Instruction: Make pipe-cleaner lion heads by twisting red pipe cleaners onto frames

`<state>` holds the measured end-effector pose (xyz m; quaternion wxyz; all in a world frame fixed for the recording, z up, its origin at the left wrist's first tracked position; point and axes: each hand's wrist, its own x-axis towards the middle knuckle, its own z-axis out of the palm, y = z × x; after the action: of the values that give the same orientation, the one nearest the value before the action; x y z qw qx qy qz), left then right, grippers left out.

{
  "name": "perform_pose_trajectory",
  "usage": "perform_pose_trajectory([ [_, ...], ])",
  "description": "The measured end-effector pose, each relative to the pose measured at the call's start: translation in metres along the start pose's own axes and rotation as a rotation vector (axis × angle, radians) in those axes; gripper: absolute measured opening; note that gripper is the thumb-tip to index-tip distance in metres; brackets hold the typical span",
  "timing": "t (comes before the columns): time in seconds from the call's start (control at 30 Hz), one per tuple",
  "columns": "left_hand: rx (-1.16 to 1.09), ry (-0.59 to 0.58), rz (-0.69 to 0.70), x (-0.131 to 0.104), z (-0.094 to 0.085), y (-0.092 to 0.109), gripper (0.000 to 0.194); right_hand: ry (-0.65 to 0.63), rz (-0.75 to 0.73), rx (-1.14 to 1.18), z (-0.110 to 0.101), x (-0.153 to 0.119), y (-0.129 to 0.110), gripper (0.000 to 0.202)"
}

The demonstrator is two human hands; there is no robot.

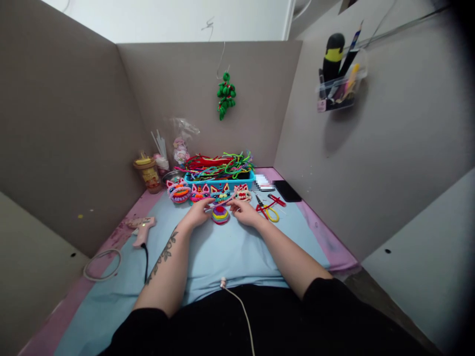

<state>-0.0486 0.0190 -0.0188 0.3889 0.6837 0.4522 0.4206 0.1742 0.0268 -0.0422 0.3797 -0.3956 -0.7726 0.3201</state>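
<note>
Both hands are raised over the light blue cloth (230,252), one on each side of a small round piece with red, yellow and purple bands (220,215). A thin pinkish strand (222,202) stretches between them above that piece. My left hand (200,212) has its fingertips closed on the strand's left end. My right hand (242,211) pinches the right end. Just behind the hands stand several colourful animal-face pieces, among them a pink and orange one (178,192) at the left and a white and red one (242,193) at the right.
A blue basket (218,184) holds many coloured stems. Scissors (272,213), red pieces (276,200) and a black phone (287,191) lie at the right. At the left are a pink glue gun (144,231), its cord, and a yellow-lidded cup (148,174). Partitions enclose the table.
</note>
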Motion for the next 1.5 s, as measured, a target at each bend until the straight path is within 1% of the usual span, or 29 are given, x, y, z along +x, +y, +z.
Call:
perform_pose_trajectory([
  [0.03,-0.024,-0.01,-0.006,0.0,-0.001,0.0,0.055,0.014,-0.008,-0.025,0.0,0.0,0.0,0.052],
  [0.07,-0.035,-0.043,-0.012,0.0,-0.001,0.0,0.057,0.013,-0.02,-0.041,-0.001,-0.001,-0.001,0.054],
  [0.13,-0.029,-0.121,-0.02,-0.001,-0.001,-0.001,0.062,-0.031,-0.053,-0.042,0.0,-0.001,-0.002,0.057],
  [0.2,-0.02,-0.156,-0.017,-0.001,0.001,-0.002,0.066,-0.085,-0.087,-0.033,0.001,-0.002,-0.003,0.055],
  [0.3,-0.047,-0.146,0.003,-0.001,0.006,-0.004,0.069,-0.096,-0.142,-0.075,0.006,-0.003,-0.006,0.052],
  [0.43,-0.069,-0.134,0.075,-0.001,0.013,-0.003,0.074,-0.079,-0.247,-0.14,0.013,-0.002,-0.01,0.058],
  [0.53,0.032,-0.143,0.122,-0.002,0.014,-0.001,0.074,-0.092,-0.314,-0.176,0.017,-0.002,-0.012,0.06],
  [0.63,0.162,-0.152,0.137,-0.003,0.013,-0.001,0.073,-0.098,-0.355,-0.231,0.018,-0.002,-0.013,0.059],
  [0.77,0.257,-0.123,0.161,-0.004,0.014,-0.002,0.067,-0.086,-0.332,-0.334,0.021,-0.003,-0.014,0.057],
  [0.87,0.258,-0.1,0.165,-0.004,0.016,-0.004,0.063,-0.085,-0.303,-0.378,0.023,-0.003,-0.015,0.058],
  [0.93,0.195,-0.094,0.162,-0.004,0.014,-0.008,0.064,-0.088,-0.299,-0.353,0.021,-0.003,-0.016,0.059],
  [1.03,0.058,-0.104,0.147,-0.003,0.006,-0.014,0.071,-0.105,-0.299,-0.251,0.014,-0.004,-0.013,0.064],
  [1.1,0.047,-0.115,0.112,-0.003,0.0,-0.017,0.076,-0.122,-0.285,-0.198,0.007,-0.005,-0.011,0.07],
  [1.17,0.161,-0.138,0.053,-0.003,-0.005,-0.019,0.081,-0.136,-0.272,-0.168,0.002,-0.005,-0.009,0.075],
  [1.23,0.336,-0.163,-0.008,-0.003,-0.007,-0.019,0.083,-0.145,-0.274,-0.142,0.0,-0.005,-0.007,0.075],
  [1.3,0.45,-0.18,-0.04,-0.002,-0.006,-0.019,0.08,-0.147,-0.269,-0.12,0.004,-0.004,-0.006,0.072],
  [1.33,0.461,-0.184,-0.041,-0.002,-0.005,-0.018,0.077,-0.142,-0.255,-0.113,0.007,-0.003,-0.006,0.07],
  [1.4,0.408,-0.182,-0.035,-0.001,-0.002,-0.017,0.073,-0.123,-0.21,-0.095,0.013,-0.002,-0.004,0.066],
  [1.5,0.204,-0.114,-0.061,0.0,0.002,-0.013,0.075,-0.056,-0.121,0.0,0.018,0.0,-0.003,0.062],
])
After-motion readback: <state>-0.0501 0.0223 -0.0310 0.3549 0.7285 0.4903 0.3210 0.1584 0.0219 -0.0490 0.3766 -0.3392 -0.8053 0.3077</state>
